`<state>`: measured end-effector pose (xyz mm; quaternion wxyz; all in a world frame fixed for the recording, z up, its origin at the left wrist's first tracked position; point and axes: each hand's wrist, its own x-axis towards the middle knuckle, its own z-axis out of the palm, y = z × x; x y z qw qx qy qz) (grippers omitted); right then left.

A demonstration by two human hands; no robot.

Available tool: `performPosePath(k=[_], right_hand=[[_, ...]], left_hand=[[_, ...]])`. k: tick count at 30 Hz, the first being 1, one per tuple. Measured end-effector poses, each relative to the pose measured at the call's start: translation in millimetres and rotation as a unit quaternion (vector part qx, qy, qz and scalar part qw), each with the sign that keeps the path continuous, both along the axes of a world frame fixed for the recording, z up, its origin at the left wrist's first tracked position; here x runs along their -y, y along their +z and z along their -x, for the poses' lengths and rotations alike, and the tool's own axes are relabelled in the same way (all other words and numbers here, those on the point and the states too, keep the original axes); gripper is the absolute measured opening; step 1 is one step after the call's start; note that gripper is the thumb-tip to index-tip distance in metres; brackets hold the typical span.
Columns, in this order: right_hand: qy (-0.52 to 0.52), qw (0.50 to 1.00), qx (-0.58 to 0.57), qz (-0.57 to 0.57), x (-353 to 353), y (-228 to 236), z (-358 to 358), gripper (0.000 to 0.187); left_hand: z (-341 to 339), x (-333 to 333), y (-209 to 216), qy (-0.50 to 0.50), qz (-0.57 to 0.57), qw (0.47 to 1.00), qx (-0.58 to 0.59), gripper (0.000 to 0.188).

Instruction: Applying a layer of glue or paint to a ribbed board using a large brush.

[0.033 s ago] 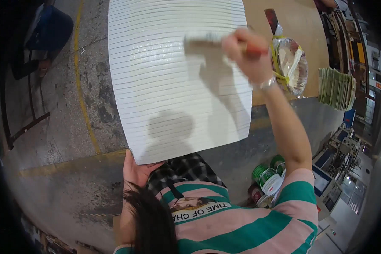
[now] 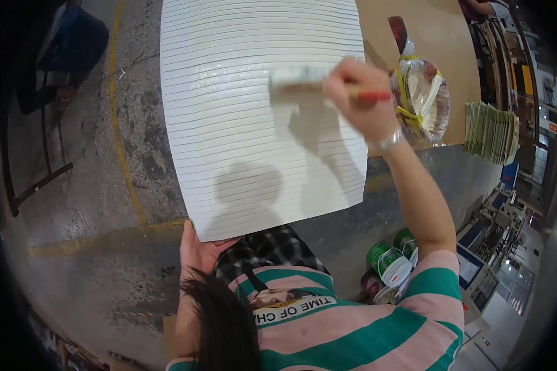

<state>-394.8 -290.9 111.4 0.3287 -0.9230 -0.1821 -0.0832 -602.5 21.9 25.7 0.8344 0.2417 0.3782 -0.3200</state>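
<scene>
A wide brush (image 2: 297, 85), blurred by motion, is gripped in my right hand (image 2: 366, 102); the red end of its handle shows past my fingers. Its head is over the upper part of a broad layer of white sheets (image 2: 254, 133), fanned so that their edges form many parallel lines. Wet, shiny patches show on these sheets near the brush. At their lower left corner, my left hand (image 2: 203, 248) holds the edge from below, its thumb beside the corner and its fingers partly hidden under the sheets.
Right of the sheets, a plastic-wrapped bowl (image 2: 424, 99) with whitish contents and a yellow strap sits on the brown tabletop (image 2: 458, 59). A dark red handle (image 2: 398, 31) lies beside it. A stack of greenish sheets (image 2: 492, 133) stands further right. Green cans (image 2: 387, 256) are on the floor.
My right hand and the brush have moved slightly toward me over the sheets. My left hand stays at the corner.
</scene>
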Motion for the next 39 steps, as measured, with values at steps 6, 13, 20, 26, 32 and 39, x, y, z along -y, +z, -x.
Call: performPosePath(k=[6,13,20,26,32,39], right_hand=[[-0.125,0.969,-0.131,-0.168,4.4,29.9,-5.4,0.013],[-0.092,0.953,-0.216,-0.193,31.4,39.2,-21.5,0.014],[-0.104,0.948,-0.266,-0.14,41.2,22.7,-28.2,0.021],[-0.113,0.958,-0.194,-0.179,31.7,20.9,-26.9,0.021],[-0.097,0.951,-0.186,-0.225,-38.2,19.8,-20.3,0.02],[0.059,0.989,-0.082,-0.106,-80.8,16.5,8.4,0.018]], left_hand=[[5.0,-1.4,-2.1,0.006,0.021,1.0,0.017,0.065],[7.4,-3.5,-3.7,0.003,0.011,1.0,0.02,0.064],[11.1,-3.5,-1.7,0.022,0.002,1.0,0.021,0.063],[4.8,3.1,-4.6,0.006,-0.013,1.0,-0.009,0.062],[6.8,2.3,0.0,0.005,0.001,1.0,0.015,0.058],[18.2,-0.6,-5.3,0.029,0.032,0.997,0.07,0.056]])
